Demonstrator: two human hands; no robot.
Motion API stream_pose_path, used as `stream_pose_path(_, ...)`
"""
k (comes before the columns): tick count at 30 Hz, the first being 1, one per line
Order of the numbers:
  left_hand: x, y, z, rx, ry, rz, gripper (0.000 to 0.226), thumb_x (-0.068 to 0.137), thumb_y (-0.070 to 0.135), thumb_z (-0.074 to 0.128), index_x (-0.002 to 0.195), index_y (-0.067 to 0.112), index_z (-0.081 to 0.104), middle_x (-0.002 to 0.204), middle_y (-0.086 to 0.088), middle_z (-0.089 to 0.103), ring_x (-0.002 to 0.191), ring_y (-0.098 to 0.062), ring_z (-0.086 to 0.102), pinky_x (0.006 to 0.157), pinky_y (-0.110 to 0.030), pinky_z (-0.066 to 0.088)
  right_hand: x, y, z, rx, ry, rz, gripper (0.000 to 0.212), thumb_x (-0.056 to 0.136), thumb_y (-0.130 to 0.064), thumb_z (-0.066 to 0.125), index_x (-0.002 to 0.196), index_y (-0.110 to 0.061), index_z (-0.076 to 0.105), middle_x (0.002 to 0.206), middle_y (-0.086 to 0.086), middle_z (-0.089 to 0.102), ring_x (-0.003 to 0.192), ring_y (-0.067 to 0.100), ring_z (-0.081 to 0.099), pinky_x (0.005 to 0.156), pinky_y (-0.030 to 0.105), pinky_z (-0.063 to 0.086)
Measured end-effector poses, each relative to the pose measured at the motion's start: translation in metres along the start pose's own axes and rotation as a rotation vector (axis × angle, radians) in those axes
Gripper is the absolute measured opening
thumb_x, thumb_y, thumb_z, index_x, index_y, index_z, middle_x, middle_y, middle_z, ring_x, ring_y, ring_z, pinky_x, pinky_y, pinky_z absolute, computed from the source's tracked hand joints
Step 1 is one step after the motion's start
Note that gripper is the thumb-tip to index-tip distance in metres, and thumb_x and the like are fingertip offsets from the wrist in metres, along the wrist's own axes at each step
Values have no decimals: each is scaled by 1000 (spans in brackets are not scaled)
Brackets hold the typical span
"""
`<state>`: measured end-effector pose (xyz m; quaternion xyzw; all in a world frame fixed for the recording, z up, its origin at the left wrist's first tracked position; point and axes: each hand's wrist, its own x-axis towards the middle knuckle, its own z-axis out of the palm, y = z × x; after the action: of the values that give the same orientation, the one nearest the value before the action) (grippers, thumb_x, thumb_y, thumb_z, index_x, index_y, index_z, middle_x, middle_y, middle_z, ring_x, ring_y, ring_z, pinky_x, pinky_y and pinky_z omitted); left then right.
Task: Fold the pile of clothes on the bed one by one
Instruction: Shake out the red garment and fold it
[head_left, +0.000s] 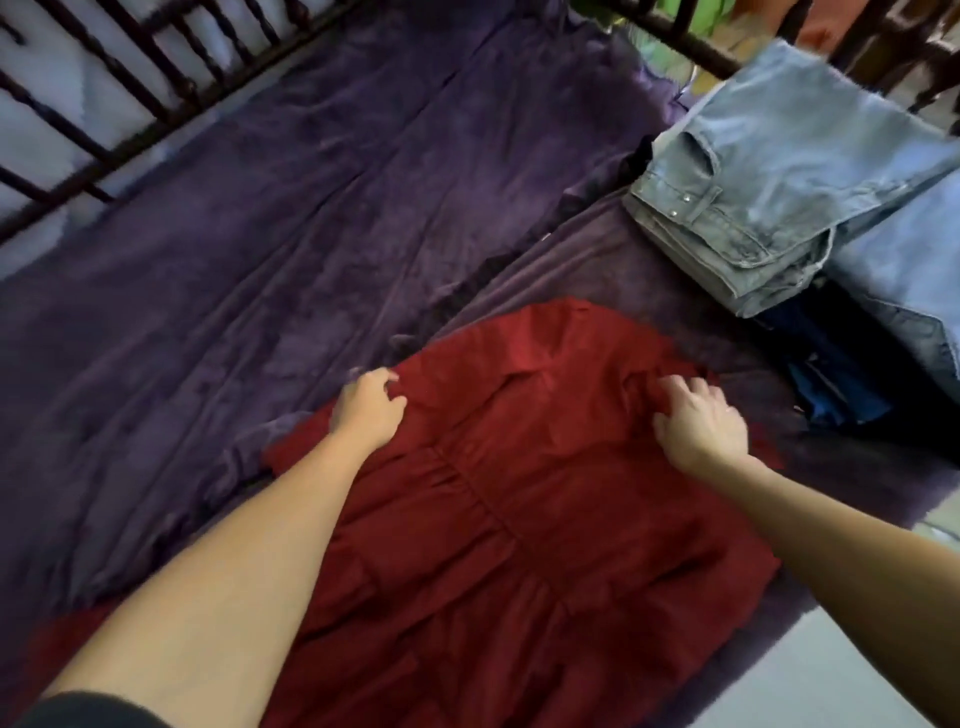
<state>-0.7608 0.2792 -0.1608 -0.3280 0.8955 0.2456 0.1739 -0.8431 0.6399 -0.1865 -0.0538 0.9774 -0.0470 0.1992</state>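
A red dress (519, 509) lies spread on the purple bedsheet (311, 208), its top end pointing away from me. My left hand (369, 408) pinches the cloth at the dress's upper left edge with curled fingers. My right hand (701, 421) grips a bunch of cloth at the upper right, near the shoulder. At the right, folded light blue jeans (769, 176) top a stack of clothes, with dark blue garments (826, 374) under them.
A dark metal bed frame (130, 104) with bars runs along the far left and top. The bed's near right edge meets a pale floor (831, 675). A second light blue denim piece (909, 280) lies at the far right.
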Motion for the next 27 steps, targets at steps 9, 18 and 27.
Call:
stream_pose_path(9,26,-183,24,109,78,-266,71,81,36,72,142,19,40,140,-18,42,128,-39,41,104,-48,39,79,-172,46,-69,66,-471,46,86,-26,59,130,-14,50,135,13,48,128,33,41,93,48,42)
stream_pose_path(18,34,-170,5,-54,408,43,13,72,13,71,81,15,62,85,-11,69,85,-33,63,70,-35,45,103,-175,31,-164,79,-353,27,84,-24,62,110,-20,69,111,15,67,104,37,60,84,40,47)
stream_pose_path(27,-110,-161,18,206,452,429,35,47,-4,76,74,10,58,80,-9,55,73,-32,59,57,-41,52,-12,-96,19,102,282,-434,18,78,-11,66,95,-9,60,91,16,62,88,38,60,70,44,51)
